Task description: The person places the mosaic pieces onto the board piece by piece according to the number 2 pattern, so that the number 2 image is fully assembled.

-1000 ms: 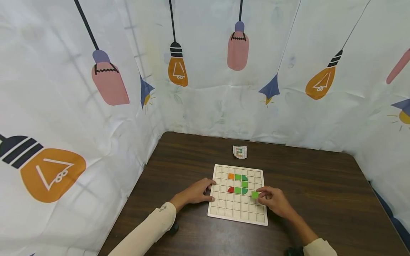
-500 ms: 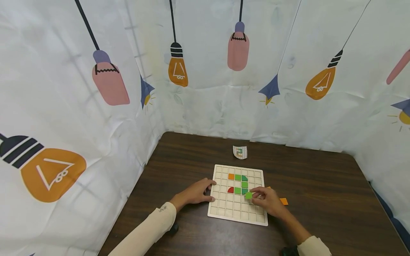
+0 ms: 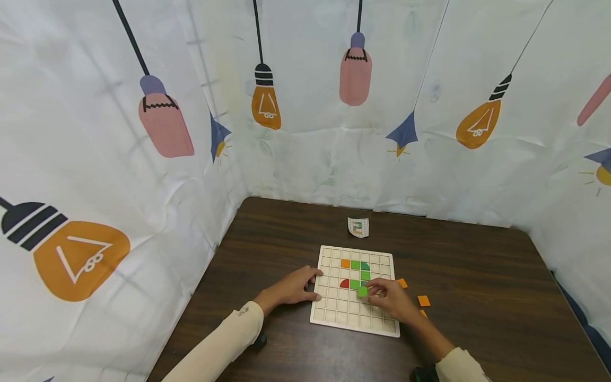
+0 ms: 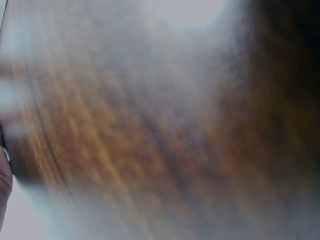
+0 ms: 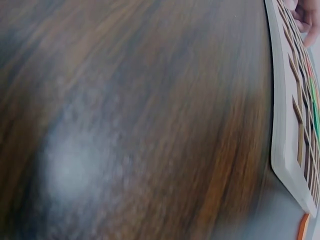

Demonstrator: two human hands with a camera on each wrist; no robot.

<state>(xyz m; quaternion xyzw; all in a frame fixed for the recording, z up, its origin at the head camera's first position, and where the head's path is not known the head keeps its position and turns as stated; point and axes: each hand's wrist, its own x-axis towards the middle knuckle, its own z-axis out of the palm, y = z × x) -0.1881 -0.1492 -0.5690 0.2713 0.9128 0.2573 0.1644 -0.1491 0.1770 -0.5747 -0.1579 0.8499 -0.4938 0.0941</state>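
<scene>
A pale gridded board (image 3: 334, 309) lies on the table, holding an orange square tile (image 3: 345, 263), a red quarter-round tile (image 3: 345, 284), several green square tiles and teal quarter-round ones. Over the board's middle, my right hand (image 3: 392, 300) pinches a green square tile (image 3: 362, 292) between thumb and fingers, just below the lower row. The teal tile there is partly covered by the fingertips. At the left edge of the board rests my left hand (image 3: 292, 287), thumb and fingers spread apart. Its fingers also appear at the top corner of the right wrist view.
Beyond the board lies a small printed card (image 3: 358, 227) with a coloured grid pattern. Loose orange tiles (image 3: 424, 301) sit right of the board, one partly hidden by my right wrist. The left wrist view shows mostly blurred table (image 4: 125, 125).
My right hand has moved left over the board with the green square tile. Orange tiles that it covered have come into view on the right. My left hand stays put.
</scene>
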